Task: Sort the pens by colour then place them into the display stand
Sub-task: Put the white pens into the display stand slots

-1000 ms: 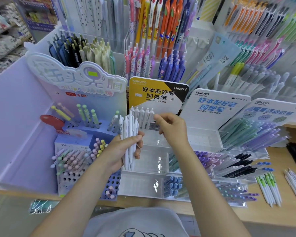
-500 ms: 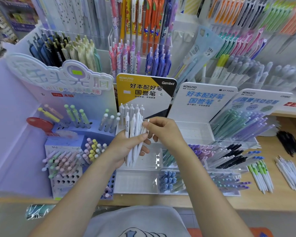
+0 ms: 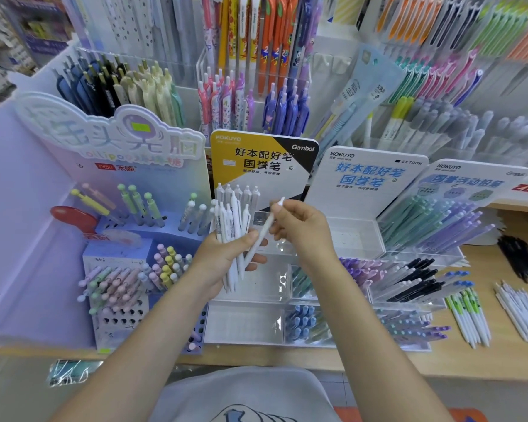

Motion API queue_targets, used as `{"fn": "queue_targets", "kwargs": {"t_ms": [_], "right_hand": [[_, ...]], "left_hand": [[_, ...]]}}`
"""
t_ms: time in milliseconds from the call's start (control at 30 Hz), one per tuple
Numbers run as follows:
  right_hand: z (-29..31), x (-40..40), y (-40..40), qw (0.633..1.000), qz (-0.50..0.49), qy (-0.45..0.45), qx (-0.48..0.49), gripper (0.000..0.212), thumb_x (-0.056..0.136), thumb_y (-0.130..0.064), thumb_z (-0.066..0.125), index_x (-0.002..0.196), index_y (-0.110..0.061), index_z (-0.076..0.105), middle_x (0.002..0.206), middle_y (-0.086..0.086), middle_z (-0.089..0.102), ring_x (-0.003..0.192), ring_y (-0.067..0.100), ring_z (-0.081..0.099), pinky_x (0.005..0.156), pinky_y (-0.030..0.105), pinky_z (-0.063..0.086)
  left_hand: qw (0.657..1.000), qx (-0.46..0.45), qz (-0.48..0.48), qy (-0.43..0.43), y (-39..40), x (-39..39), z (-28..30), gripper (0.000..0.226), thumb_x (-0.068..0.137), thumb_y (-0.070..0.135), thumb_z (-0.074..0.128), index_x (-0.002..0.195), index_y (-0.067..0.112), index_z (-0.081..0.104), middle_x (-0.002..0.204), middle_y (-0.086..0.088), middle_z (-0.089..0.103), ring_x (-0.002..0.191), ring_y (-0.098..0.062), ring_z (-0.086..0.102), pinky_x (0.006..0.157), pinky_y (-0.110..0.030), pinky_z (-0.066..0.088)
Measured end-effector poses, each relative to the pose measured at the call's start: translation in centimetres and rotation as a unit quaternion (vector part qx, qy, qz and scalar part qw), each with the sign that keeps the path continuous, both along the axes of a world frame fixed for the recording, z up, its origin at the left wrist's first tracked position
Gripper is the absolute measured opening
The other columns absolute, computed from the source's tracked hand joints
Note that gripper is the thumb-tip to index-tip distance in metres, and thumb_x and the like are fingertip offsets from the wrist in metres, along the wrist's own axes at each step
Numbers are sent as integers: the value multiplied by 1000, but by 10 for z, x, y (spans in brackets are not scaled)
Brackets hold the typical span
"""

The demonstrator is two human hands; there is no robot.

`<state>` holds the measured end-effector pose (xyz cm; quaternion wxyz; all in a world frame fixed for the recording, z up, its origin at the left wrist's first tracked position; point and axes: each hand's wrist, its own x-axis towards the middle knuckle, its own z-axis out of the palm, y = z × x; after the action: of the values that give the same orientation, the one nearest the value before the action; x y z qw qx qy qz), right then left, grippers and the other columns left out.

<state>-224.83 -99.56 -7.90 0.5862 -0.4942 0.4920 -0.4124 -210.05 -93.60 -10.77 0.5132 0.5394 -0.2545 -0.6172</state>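
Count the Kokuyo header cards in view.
3: a yellow card behind the hands, a white card to its right, and a pale blue card farthest right. None seems hidden.

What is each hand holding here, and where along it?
Left hand grips a bundle of white plastic pens around their lower barrels. Right hand pinches a single white pen near its top end, its lower part crossing the bundle.
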Motion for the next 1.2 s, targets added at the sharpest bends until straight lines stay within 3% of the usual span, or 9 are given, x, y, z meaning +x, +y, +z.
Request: {"fn": "queue_targets", "kwargs": {"t_ms": [200,567,767,933,1067,1200], "right_hand": [[9,-14,-18,993,-79,-50,-68,23,102,-11,49,113,-15,68,89,10,66,69,17,60,66,26,56],[-9,4,-30,982,-61,44,-171,23,100,-9,52,116,-15,68,93,4,67,72,14,62,71,24,55],[-14,10,-30,984,-11,67,-163,21,97,-10,59,113,-19,69,102,10,68,70,9,63,68,24,56],[-17,14,-29,988,-11,82,-131,10,92,-14,67,91,-23,63,88,9,67,66,11,65,60,27,55],[-21,17,-33,985,-27,117,-121,9,90,-17,70,85,-24,65,86,8,69,69,17,63,56,25,52],[-16,15,-27,982,-60,135,-114,7,89,-25,72,88,-21,66,78,0,65,67,10,57,58,27,51]], "left_hand": [[1000,27,0,1,0,12,0,18,96,18,62,111,8,66,81,-11,75,51,-19,62,51,-26,51],[999,6,-22,23,1,15,6,12,97,9,59,107,1,60,76,-13,73,56,-21,66,51,-26,53],[998,19,-34,40,3,16,8,28,86,26,65,98,1,65,80,-16,73,61,-25,70,58,-31,59],[999,10,-32,40,3,16,8,20,97,20,57,107,4,62,87,-14,75,61,-24,70,56,-28,57],[999,-5,-20,42,2,16,9,19,96,15,58,109,1,60,87,-15,75,64,-26,71,57,-29,58],[999,-7,-1,39,3,14,8,25,89,16,67,102,-5,65,83,-14,75,66,-25,72,60,-30,59]]}}
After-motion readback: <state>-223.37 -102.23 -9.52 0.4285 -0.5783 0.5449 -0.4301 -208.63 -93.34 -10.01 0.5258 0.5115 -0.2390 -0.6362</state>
